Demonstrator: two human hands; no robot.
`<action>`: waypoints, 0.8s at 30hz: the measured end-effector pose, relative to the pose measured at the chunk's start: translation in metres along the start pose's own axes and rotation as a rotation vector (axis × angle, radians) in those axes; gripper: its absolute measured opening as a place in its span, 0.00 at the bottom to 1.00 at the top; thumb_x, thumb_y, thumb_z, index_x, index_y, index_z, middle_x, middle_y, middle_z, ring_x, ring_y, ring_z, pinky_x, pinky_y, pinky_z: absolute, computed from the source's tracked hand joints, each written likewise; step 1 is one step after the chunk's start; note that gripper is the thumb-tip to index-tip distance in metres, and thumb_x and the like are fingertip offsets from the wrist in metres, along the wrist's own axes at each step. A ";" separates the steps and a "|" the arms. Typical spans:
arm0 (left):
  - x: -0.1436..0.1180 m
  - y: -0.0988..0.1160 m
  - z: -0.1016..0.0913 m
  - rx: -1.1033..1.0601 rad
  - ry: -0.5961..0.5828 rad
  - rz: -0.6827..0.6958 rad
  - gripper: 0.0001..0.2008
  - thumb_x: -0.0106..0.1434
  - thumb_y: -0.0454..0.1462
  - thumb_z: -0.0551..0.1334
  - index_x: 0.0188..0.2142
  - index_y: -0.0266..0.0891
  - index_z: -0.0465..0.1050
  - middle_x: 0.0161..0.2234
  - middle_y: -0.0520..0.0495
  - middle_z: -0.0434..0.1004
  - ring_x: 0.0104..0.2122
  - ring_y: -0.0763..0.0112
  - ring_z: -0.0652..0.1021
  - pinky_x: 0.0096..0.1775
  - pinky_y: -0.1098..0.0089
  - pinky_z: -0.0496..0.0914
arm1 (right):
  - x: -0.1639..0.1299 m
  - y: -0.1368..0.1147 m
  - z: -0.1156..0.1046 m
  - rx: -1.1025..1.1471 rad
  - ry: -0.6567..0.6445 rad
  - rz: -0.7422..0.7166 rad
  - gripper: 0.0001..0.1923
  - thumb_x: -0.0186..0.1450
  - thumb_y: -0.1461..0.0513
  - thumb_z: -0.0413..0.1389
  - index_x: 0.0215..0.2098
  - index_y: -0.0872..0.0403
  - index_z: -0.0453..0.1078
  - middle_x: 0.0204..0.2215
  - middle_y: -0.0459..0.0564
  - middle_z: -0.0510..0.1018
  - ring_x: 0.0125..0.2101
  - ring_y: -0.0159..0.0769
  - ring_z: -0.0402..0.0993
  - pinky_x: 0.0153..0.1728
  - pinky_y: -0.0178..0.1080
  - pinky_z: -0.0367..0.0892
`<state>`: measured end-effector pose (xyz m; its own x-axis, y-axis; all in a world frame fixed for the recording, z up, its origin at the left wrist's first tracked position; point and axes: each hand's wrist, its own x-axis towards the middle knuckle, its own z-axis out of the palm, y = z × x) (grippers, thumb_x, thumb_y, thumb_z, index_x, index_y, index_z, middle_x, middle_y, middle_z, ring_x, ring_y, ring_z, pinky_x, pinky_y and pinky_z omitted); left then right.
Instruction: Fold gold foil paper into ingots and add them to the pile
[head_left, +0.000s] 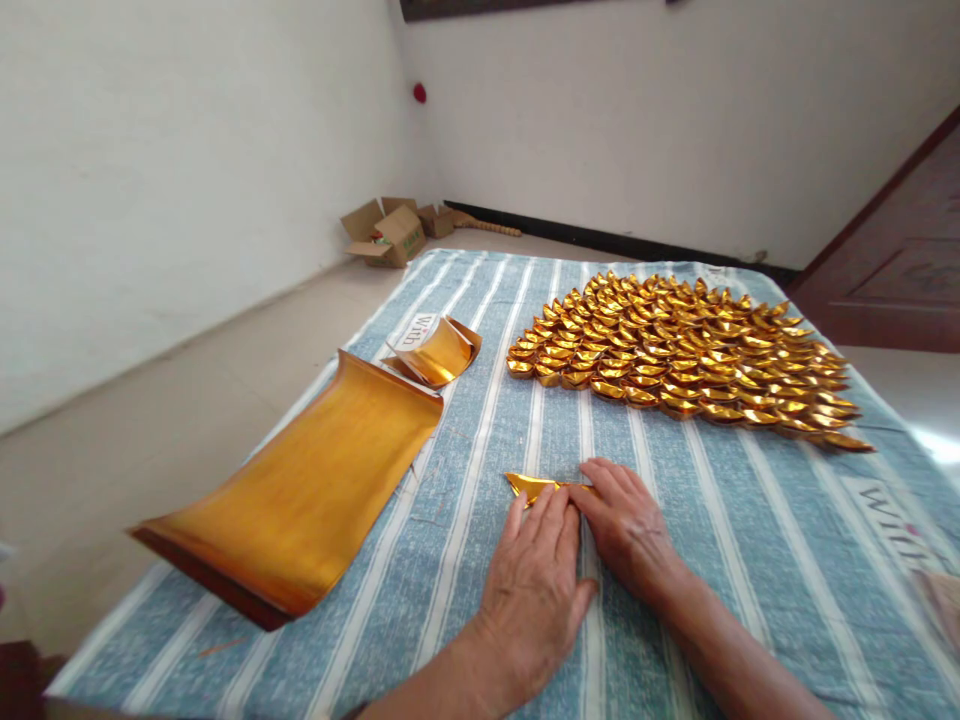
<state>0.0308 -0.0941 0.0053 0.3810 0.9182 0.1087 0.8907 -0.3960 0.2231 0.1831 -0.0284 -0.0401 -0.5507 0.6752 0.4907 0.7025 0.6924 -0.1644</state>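
A small folded piece of gold foil paper lies flat on the striped cloth, its pointed left end showing. My left hand rests palm down with its fingers stretched out, the tips pressing on the paper's near edge. Close beside it, my right hand lies over the paper's right end, fingers extended and thumb touching it; that end is mostly hidden. To the left lies a stack of large gold foil sheets with curled ends. Beyond the stack is a smaller curled gold foil piece.
Many folded gold paper ingots stand in tight rows at the right far side of the table. A blue and white striped cloth covers the table. Open cardboard boxes sit on the floor by the wall, and a brown door is at right.
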 end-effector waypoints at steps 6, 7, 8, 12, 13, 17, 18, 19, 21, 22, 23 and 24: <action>-0.003 -0.008 0.007 0.004 -0.042 0.000 0.29 0.64 0.47 0.57 0.59 0.32 0.60 0.61 0.37 0.62 0.60 0.52 0.64 0.58 0.46 0.60 | 0.001 0.000 0.000 0.008 -0.012 0.008 0.10 0.67 0.66 0.48 0.38 0.54 0.73 0.43 0.57 0.72 0.48 0.46 0.65 0.46 0.47 0.65; -0.003 -0.009 0.006 -0.001 -0.043 -0.002 0.29 0.64 0.48 0.58 0.59 0.33 0.60 0.61 0.38 0.62 0.60 0.52 0.64 0.58 0.45 0.59 | 0.001 0.001 0.000 0.009 -0.013 0.008 0.10 0.67 0.66 0.49 0.38 0.54 0.73 0.43 0.57 0.72 0.48 0.46 0.65 0.46 0.47 0.65; -0.003 -0.010 0.005 -0.006 -0.044 -0.004 0.29 0.64 0.48 0.58 0.60 0.34 0.60 0.61 0.38 0.62 0.60 0.52 0.64 0.58 0.45 0.59 | 0.001 0.001 0.000 0.012 -0.012 0.009 0.10 0.67 0.66 0.49 0.38 0.54 0.73 0.43 0.57 0.72 0.48 0.46 0.65 0.46 0.47 0.65; -0.001 -0.015 -0.003 -0.022 -0.045 -0.023 0.28 0.63 0.47 0.60 0.58 0.35 0.62 0.59 0.37 0.65 0.59 0.51 0.66 0.58 0.41 0.56 | 0.001 0.001 0.000 0.024 -0.009 0.017 0.11 0.68 0.65 0.47 0.37 0.54 0.72 0.43 0.56 0.72 0.48 0.45 0.65 0.45 0.47 0.65; 0.001 -0.017 -0.006 -0.025 -0.043 -0.029 0.27 0.62 0.46 0.61 0.56 0.35 0.64 0.58 0.38 0.66 0.58 0.51 0.66 0.58 0.41 0.56 | 0.002 0.001 0.000 0.024 -0.009 0.020 0.11 0.69 0.65 0.47 0.36 0.53 0.72 0.43 0.56 0.72 0.47 0.44 0.65 0.45 0.47 0.65; 0.016 -0.029 -0.019 -0.028 -0.002 -0.063 0.09 0.63 0.36 0.59 0.42 0.36 0.73 0.47 0.42 0.74 0.49 0.57 0.72 0.54 0.51 0.63 | 0.004 0.000 -0.003 0.026 -0.014 0.023 0.11 0.69 0.64 0.48 0.37 0.53 0.73 0.41 0.56 0.73 0.47 0.44 0.66 0.44 0.45 0.66; 0.022 -0.032 -0.021 -0.028 0.003 -0.068 0.07 0.64 0.34 0.57 0.39 0.36 0.73 0.43 0.43 0.75 0.46 0.60 0.73 0.51 0.56 0.66 | 0.005 0.000 -0.004 0.027 -0.010 0.020 0.11 0.69 0.64 0.49 0.37 0.53 0.73 0.41 0.56 0.73 0.47 0.44 0.66 0.43 0.45 0.66; 0.029 -0.035 -0.023 -0.018 0.001 -0.071 0.08 0.65 0.33 0.55 0.37 0.36 0.73 0.40 0.44 0.75 0.42 0.62 0.73 0.48 0.59 0.67 | 0.005 0.000 -0.004 0.027 -0.006 0.016 0.10 0.69 0.63 0.49 0.38 0.53 0.73 0.40 0.55 0.73 0.47 0.43 0.66 0.43 0.44 0.66; 0.045 -0.041 -0.026 0.035 -0.066 -0.077 0.10 0.66 0.34 0.53 0.33 0.37 0.73 0.35 0.45 0.74 0.38 0.63 0.73 0.43 0.61 0.68 | 0.005 0.000 -0.004 0.023 0.007 0.006 0.10 0.69 0.62 0.50 0.38 0.52 0.73 0.40 0.55 0.73 0.46 0.43 0.66 0.42 0.44 0.66; 0.053 -0.043 -0.027 0.056 -0.115 -0.071 0.10 0.65 0.35 0.54 0.33 0.37 0.74 0.34 0.44 0.74 0.37 0.63 0.73 0.42 0.62 0.68 | 0.005 0.000 -0.004 0.018 0.012 0.002 0.10 0.69 0.62 0.50 0.38 0.52 0.74 0.40 0.55 0.73 0.46 0.43 0.67 0.42 0.44 0.66; 0.060 -0.044 -0.028 0.074 -0.164 -0.070 0.09 0.64 0.35 0.56 0.31 0.37 0.74 0.34 0.44 0.74 0.37 0.62 0.73 0.41 0.63 0.68 | 0.005 0.001 -0.004 0.013 0.013 0.000 0.10 0.69 0.62 0.50 0.38 0.52 0.74 0.40 0.55 0.73 0.46 0.43 0.67 0.42 0.44 0.66; 0.066 -0.045 -0.029 0.086 -0.201 -0.066 0.08 0.62 0.35 0.57 0.31 0.37 0.74 0.34 0.44 0.73 0.38 0.61 0.73 0.40 0.63 0.68 | 0.005 0.001 -0.004 0.009 0.014 -0.003 0.10 0.69 0.62 0.50 0.38 0.52 0.74 0.40 0.54 0.73 0.45 0.42 0.67 0.42 0.43 0.66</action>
<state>0.0085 -0.0157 0.0305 0.3553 0.9293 -0.1004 0.9299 -0.3405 0.1391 0.1826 -0.0254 -0.0345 -0.5463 0.6698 0.5029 0.6970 0.6965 -0.1705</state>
